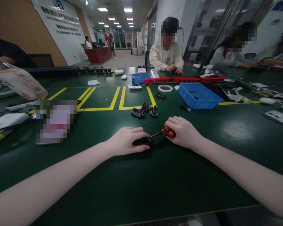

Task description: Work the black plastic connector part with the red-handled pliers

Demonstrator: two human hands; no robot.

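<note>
Blurred lettering (67, 28) stands at eleven o'clock, three black pieces (138, 113) at twelve; left hand (129, 138) pinches one part (141, 141), right hand (181, 131) clenches pliers (159, 135).

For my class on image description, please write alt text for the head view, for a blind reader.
A right hand grips red-handled pliers at a black part held in the left hand, over a green table. Beyond lie more black parts and two blue bins; another person is opposite.

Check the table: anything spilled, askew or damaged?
Nothing looks clearly spilled or damaged. The bottle at far left looks sharply tilted, though lens distortion may explain it. Some black parts lie loosely across the yellow tape beyond the pliers.
</note>
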